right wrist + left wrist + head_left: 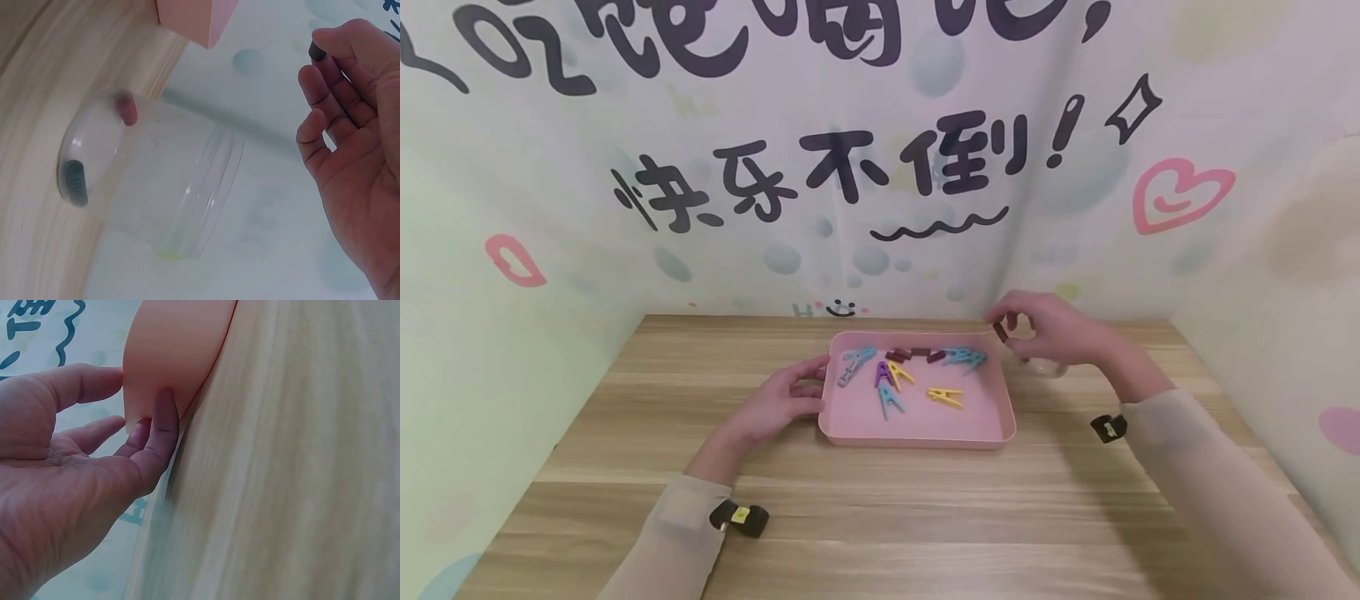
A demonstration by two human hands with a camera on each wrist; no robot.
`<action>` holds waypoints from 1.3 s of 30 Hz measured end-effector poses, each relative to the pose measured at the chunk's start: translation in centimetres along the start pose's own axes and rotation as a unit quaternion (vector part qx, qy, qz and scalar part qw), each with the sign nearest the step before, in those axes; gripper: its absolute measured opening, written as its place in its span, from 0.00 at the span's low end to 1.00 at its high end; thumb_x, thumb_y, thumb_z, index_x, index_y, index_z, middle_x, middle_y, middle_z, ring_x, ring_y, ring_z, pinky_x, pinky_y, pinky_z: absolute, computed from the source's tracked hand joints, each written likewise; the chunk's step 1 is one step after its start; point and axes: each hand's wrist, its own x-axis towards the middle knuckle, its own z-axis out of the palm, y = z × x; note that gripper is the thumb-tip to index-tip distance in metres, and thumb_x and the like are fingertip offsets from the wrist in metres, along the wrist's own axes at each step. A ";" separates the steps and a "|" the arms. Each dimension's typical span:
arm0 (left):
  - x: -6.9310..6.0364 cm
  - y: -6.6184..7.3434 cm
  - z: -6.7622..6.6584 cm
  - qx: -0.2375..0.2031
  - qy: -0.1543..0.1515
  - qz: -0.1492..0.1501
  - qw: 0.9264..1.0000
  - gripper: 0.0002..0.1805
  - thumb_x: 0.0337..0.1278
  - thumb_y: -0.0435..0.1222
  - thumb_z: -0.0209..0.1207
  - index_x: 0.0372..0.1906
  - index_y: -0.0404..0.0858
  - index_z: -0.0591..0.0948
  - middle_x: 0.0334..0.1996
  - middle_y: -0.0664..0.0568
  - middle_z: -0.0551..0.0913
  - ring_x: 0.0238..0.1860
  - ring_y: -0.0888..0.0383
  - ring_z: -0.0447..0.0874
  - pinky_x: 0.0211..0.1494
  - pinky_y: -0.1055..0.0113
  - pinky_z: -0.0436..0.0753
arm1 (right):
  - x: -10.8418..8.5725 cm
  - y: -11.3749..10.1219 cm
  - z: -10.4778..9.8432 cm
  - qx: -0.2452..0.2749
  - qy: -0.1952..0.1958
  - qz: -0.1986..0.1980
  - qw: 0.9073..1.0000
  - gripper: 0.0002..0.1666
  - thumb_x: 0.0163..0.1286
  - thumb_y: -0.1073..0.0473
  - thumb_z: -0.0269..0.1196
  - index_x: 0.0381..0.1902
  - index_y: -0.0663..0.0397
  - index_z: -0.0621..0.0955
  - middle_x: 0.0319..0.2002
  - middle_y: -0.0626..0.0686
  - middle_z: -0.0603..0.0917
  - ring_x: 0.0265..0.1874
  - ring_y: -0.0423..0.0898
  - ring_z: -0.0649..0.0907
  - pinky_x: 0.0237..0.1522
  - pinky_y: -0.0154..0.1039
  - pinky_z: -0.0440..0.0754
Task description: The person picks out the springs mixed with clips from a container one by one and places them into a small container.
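Observation:
My left hand [778,404] touches the left wall of a shallow pink tray [917,442] from outside. In the left wrist view, slightly bent fingers meet the tray's outer wall [169,356]. Beyond the tray's right back corner, my right hand [1048,327] pinches a small dark ridged cylinder [317,51] between thumb and fingertips. Near that hand stands a clear jar [169,169], mostly hidden by the hand in the head view. Within the jar are a reddish piece [126,109] and a dark green ridged piece [75,182].
Inside the tray lie several blue clothespins [889,402], yellow clothespins [945,397], a purple clothespin [882,374] and several dark reddish pieces [921,352] along the back. A printed cloth wall [842,258] stands behind the wooden table [910,517].

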 end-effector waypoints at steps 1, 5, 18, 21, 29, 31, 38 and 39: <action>0.0 0.0 0.0 -0.002 -0.001 0.001 1.000 0.41 0.68 0.20 0.58 0.83 0.27 0.56 0.72 0.28 0.65 0.65 0.34 0.78 0.62 0.56 0.87 | -0.1 0.1 -0.1 -0.001 0.001 0.005 1.000 0.23 0.63 0.71 0.71 0.57 0.53 0.85 0.45 0.46 0.85 0.45 0.49 0.80 0.44 0.44 0.83; 0.0 0.0 -0.1 -0.005 -0.001 -0.001 1.000 0.41 0.68 0.21 0.58 0.83 0.28 0.56 0.72 0.28 0.65 0.65 0.34 0.78 0.62 0.56 0.87 | -0.5 0.8 -0.6 -0.001 0.003 0.025 1.000 0.23 0.65 0.70 0.71 0.58 0.52 0.85 0.46 0.46 0.84 0.46 0.50 0.80 0.44 0.45 0.83; -0.2 0.5 0.1 -0.023 0.001 -0.013 1.000 0.41 0.69 0.19 0.56 0.83 0.28 0.55 0.73 0.29 0.64 0.66 0.34 0.77 0.62 0.56 0.87 | -2.3 3.4 -1.8 -0.019 0.030 0.031 0.999 0.22 0.64 0.71 0.71 0.56 0.52 0.86 0.45 0.46 0.86 0.43 0.48 0.79 0.41 0.42 0.82; -0.3 0.5 0.1 -0.028 0.001 -0.012 1.000 0.41 0.68 0.19 0.56 0.83 0.27 0.55 0.72 0.28 0.64 0.65 0.34 0.77 0.62 0.55 0.87 | -2.7 3.9 -1.9 -0.018 0.035 0.036 0.999 0.22 0.64 0.71 0.71 0.55 0.53 0.86 0.45 0.46 0.86 0.44 0.51 0.80 0.40 0.42 0.83; -0.3 0.4 0.1 -0.027 -0.002 -0.008 1.000 0.41 0.69 0.19 0.56 0.83 0.28 0.55 0.73 0.28 0.64 0.67 0.33 0.76 0.62 0.55 0.86 | -3.4 4.8 -2.3 -0.010 0.031 0.052 0.998 0.22 0.64 0.72 0.70 0.56 0.58 0.85 0.46 0.49 0.86 0.45 0.52 0.79 0.40 0.40 0.82; -0.3 0.5 0.1 -0.028 -0.003 -0.007 1.000 0.41 0.68 0.19 0.56 0.83 0.28 0.55 0.73 0.28 0.64 0.67 0.33 0.75 0.62 0.55 0.86 | -3.5 5.1 -2.4 -0.009 0.030 0.054 0.998 0.22 0.64 0.72 0.69 0.57 0.58 0.85 0.46 0.49 0.86 0.45 0.51 0.79 0.39 0.38 0.81; -0.2 0.3 0.1 -0.030 -0.007 -0.003 1.000 0.41 0.68 0.19 0.56 0.83 0.28 0.55 0.72 0.28 0.64 0.66 0.33 0.76 0.62 0.54 0.86 | -3.9 6.1 -2.4 -0.009 0.032 0.070 0.997 0.22 0.64 0.73 0.69 0.56 0.57 0.85 0.46 0.50 0.86 0.46 0.53 0.78 0.41 0.42 0.84; -0.2 0.3 0.0 -0.028 -0.007 -0.003 1.000 0.41 0.68 0.19 0.56 0.83 0.28 0.55 0.72 0.28 0.64 0.66 0.33 0.76 0.62 0.54 0.86 | -3.9 6.2 -2.3 -0.010 0.032 0.071 0.997 0.22 0.64 0.73 0.68 0.56 0.58 0.85 0.46 0.50 0.86 0.46 0.53 0.78 0.42 0.44 0.84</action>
